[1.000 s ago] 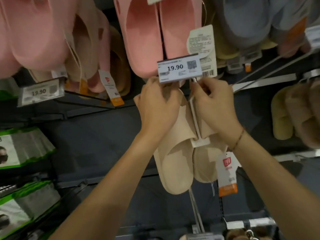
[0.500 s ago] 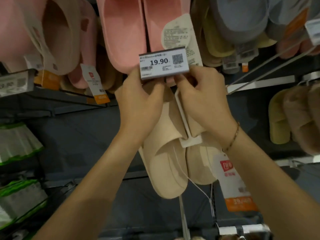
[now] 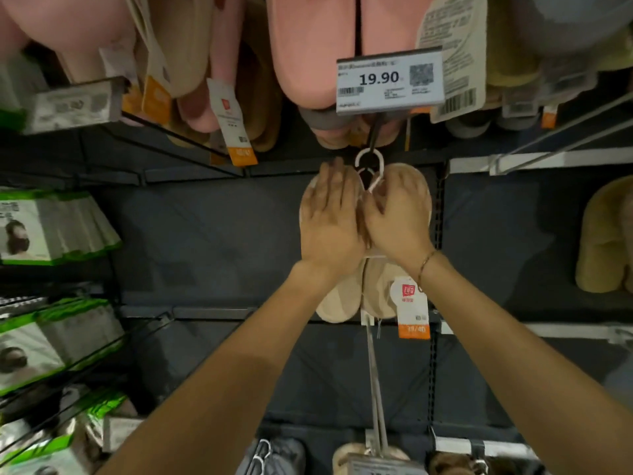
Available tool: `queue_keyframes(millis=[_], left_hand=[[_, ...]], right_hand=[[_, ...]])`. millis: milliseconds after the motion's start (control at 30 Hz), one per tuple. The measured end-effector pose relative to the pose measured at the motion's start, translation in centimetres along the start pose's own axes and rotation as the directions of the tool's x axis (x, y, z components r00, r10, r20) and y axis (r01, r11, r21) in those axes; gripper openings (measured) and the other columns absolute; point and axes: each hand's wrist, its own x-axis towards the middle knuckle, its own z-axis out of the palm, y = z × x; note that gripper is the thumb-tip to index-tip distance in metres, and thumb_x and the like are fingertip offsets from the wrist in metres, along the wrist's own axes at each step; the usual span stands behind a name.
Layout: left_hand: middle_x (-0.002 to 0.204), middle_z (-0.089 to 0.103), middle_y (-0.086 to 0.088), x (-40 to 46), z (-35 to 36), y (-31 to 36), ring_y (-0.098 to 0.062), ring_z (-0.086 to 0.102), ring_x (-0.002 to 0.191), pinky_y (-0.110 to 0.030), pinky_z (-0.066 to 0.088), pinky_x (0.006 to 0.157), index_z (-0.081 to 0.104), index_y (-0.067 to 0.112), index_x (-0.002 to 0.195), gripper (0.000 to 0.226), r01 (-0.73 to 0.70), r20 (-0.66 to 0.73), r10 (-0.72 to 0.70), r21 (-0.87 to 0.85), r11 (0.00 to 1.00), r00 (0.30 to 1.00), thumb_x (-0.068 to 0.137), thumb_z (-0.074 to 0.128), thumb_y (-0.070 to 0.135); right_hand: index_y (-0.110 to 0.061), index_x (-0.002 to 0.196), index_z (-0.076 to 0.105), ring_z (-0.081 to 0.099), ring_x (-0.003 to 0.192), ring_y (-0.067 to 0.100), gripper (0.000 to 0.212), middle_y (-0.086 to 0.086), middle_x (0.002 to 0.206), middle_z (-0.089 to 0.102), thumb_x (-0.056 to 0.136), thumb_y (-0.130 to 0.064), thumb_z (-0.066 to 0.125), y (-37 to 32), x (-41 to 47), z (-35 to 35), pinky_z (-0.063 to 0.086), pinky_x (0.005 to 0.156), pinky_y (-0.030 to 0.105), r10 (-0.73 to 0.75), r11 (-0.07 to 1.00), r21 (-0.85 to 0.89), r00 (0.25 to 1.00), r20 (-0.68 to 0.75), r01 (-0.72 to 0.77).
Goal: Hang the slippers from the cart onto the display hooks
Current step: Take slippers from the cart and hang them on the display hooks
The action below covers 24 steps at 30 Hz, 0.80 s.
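A pair of beige slippers (image 3: 415, 181) hangs by a white plastic hanger (image 3: 369, 163) on the dark display hook (image 3: 374, 132), just under the 19.90 price tag (image 3: 388, 80). My left hand (image 3: 331, 221) lies flat on the left slipper with straight fingers. My right hand (image 3: 397, 219) covers the right slipper, and its fingertips pinch the hanger's stem. A red and orange product label (image 3: 411, 305) dangles below my right wrist. The cart is out of view.
Pink slippers (image 3: 308, 46) hang on the row above. Boxed face masks (image 3: 51, 228) fill hooks at the left and fuzzy tan slippers (image 3: 603, 241) hang at the right. A lower metal hook (image 3: 376, 389) juts toward me, with more slippers (image 3: 274, 454) at the bottom.
The slippers have slid back along the hook, away from the price tag. Both hands moved from gripping at the tag to lying on the slippers, and my left hand has flattened.
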Motion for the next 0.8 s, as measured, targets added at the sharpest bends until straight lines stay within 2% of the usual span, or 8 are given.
queue_keyframes(millis=[67, 133, 233, 333, 400, 533, 633, 800], left_hand=[[0.164, 0.022, -0.016, -2.2, 0.8, -0.8, -0.031, 0.018, 0.153, -0.048, 0.022, 0.120, 0.029, 0.006, 0.156, 0.069, 0.024, 0.214, -0.025, 0.006, 1.000, 0.976, 0.097, 0.047, 0.036], [0.168, 0.008, -0.010, -4.3, 0.2, -1.2, -0.027, 0.011, 0.154, -0.045, 0.018, 0.120, 0.013, 0.012, 0.160, 0.075, 0.081, 0.474, -0.072, 0.002, 0.997, 0.877, 0.098, 0.045, 0.039], [0.157, 0.034, -0.005, -6.8, -3.2, -1.8, -0.024, 0.034, 0.143, -0.042, 0.024, 0.116, 0.026, 0.020, 0.156, 0.070, 0.173, 0.670, -0.142, 0.020, 0.985, 0.729, 0.096, 0.052, 0.045], [0.137, 0.056, -0.005, -10.2, -8.2, -3.6, -0.027, 0.051, 0.126, -0.040, 0.030, 0.106, 0.043, 0.019, 0.143, 0.052, 0.228, 0.677, -0.226, 0.087, 0.970, 0.701, 0.097, 0.051, 0.043], [0.134, 0.059, -0.006, -13.2, -12.0, -5.7, -0.028, 0.055, 0.123, -0.040, 0.033, 0.103, 0.044, 0.017, 0.142, 0.051, 0.257, 0.663, -0.298, 0.161, 0.953, 0.687, 0.098, 0.049, 0.041], [0.138, 0.058, -0.009, -20.6, -22.0, -9.9, -0.030, 0.054, 0.128, -0.043, 0.035, 0.108, 0.043, 0.016, 0.146, 0.059, 0.361, 0.604, -0.518, 0.373, 0.855, 0.605, 0.097, 0.050, 0.048], [0.121, 0.068, -0.010, -27.7, -30.6, -12.4, -0.034, 0.062, 0.116, -0.042, 0.044, 0.097, 0.059, 0.016, 0.129, 0.042, 0.493, 0.481, -0.699, 0.496, 0.715, 0.529, 0.094, 0.055, 0.039], [0.111, 0.070, -0.012, -41.8, -43.4, -14.6, -0.036, 0.065, 0.104, -0.037, 0.045, 0.077, 0.069, 0.019, 0.110, 0.030, 0.622, 0.371, -0.895, 0.647, 0.441, 0.249, 0.094, 0.053, 0.038]], right_hand=[[-0.003, 0.117, 0.057, 0.047, 0.116, 0.034, 0.046, 0.015, 0.117, 0.058, 0.090, -0.038, 0.048, 0.6, -1.6, 1.0, 0.036, 0.101, 0.041, 0.047, 0.999, 0.013, 0.986, 0.157, -0.050], [-0.009, 0.110, 0.057, 0.048, 0.114, 0.031, 0.049, 0.011, 0.112, 0.057, 0.088, -0.049, 0.038, 0.2, -3.5, 2.1, 0.039, 0.095, 0.037, 0.104, 0.994, -0.013, 0.947, 0.303, -0.105], [-0.008, 0.103, 0.060, 0.056, 0.104, 0.030, 0.033, 0.015, 0.111, 0.061, 0.097, -0.035, 0.042, -2.7, -6.6, 3.1, 0.044, 0.083, 0.034, 0.093, 0.994, -0.090, 0.873, 0.479, -0.057], [-0.007, 0.113, 0.064, 0.060, 0.106, 0.035, 0.032, 0.019, 0.115, 0.064, 0.096, -0.026, 0.046, -7.9, -9.5, 3.2, 0.050, 0.088, 0.038, -0.035, 0.999, 0.030, 0.838, 0.544, 0.023], [-0.020, 0.123, 0.065, 0.059, 0.114, 0.033, 0.034, 0.010, 0.125, 0.065, 0.096, -0.031, 0.047, -12.7, -11.7, 3.0, 0.050, 0.095, 0.042, -0.106, 0.993, 0.101, 0.796, 0.596, 0.057], [-0.024, 0.104, 0.073, 0.061, 0.105, 0.032, 0.028, 0.006, 0.111, 0.071, 0.095, -0.037, 0.050, -23.2, -18.1, 3.5, 0.051, 0.086, 0.038, -0.214, 0.952, 0.305, 0.664, 0.716, -0.022], [-0.012, 0.097, 0.074, 0.061, 0.104, 0.035, 0.032, 0.014, 0.103, 0.072, 0.099, -0.035, 0.052, -31.0, -24.8, 4.6, 0.045, 0.081, 0.037, -0.353, 0.880, 0.470, 0.575, 0.738, -0.063], [-0.002, 0.083, 0.067, 0.063, 0.090, 0.032, 0.047, 0.018, 0.089, 0.068, 0.099, -0.042, 0.048, -40.9, -38.8, 5.0, 0.047, 0.075, 0.040, -0.508, 0.791, 0.590, 0.360, 0.783, -0.166]])
